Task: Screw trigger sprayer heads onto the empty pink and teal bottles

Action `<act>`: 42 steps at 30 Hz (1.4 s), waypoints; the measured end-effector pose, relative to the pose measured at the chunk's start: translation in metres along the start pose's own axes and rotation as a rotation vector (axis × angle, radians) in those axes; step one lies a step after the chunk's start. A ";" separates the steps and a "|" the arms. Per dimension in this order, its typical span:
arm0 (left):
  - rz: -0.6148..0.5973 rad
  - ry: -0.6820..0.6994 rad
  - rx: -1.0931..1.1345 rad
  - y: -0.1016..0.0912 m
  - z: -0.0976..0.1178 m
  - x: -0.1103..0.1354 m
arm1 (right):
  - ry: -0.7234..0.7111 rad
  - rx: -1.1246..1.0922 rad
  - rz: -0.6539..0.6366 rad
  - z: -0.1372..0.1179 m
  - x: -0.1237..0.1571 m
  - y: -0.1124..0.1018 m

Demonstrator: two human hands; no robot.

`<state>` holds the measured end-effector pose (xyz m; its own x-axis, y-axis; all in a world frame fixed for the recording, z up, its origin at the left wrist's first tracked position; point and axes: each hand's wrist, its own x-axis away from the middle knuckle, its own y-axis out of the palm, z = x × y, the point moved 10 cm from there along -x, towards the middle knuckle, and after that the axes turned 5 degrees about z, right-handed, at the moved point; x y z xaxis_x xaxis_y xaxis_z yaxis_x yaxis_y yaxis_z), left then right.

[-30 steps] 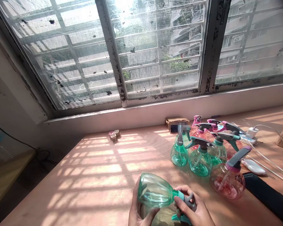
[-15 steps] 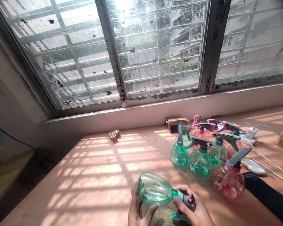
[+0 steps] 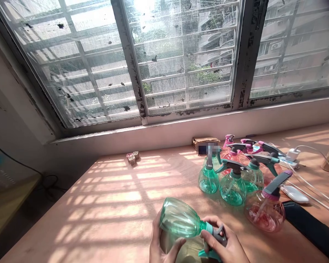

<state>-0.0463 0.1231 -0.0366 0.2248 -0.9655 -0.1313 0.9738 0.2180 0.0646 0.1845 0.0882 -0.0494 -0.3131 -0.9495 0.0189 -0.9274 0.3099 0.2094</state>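
A clear green spray bottle lies tilted on its side between my hands, low in the view, its base toward the left and its nozzle toward the right. My left hand is wrapped round the bottle's body from below and the left. With thumb and fingers, my right hand grips the teal collar and grey spray head. The teal trigger points downward under that hand. Part of the spray head is hidden by my right fingers.
Several green spray bottles and pink ones stand upright to the right. Beyond them are a cardboard box, white cables and a white mouse. A black flat case lies at the right. Small blocks sit near the window wall.
Very little differs. The green bottle's base end has shifted up slightly, and my left thumb has moved a touch to the right. Both hands keep their hold.
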 end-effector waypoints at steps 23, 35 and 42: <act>-0.010 -0.109 0.097 -0.001 0.001 0.005 | 0.064 -0.026 0.051 0.002 0.005 0.002; -0.026 0.008 0.033 -0.002 -0.003 0.001 | 0.003 -0.007 0.010 -0.008 0.002 0.002; 0.013 -0.058 0.099 -0.004 0.002 0.002 | 0.034 -0.032 0.060 0.006 0.003 0.001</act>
<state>-0.0495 0.1202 -0.0351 0.2327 -0.9699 -0.0725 0.9620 0.2186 0.1634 0.1817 0.0854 -0.0546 -0.3606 -0.9304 0.0656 -0.8999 0.3655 0.2380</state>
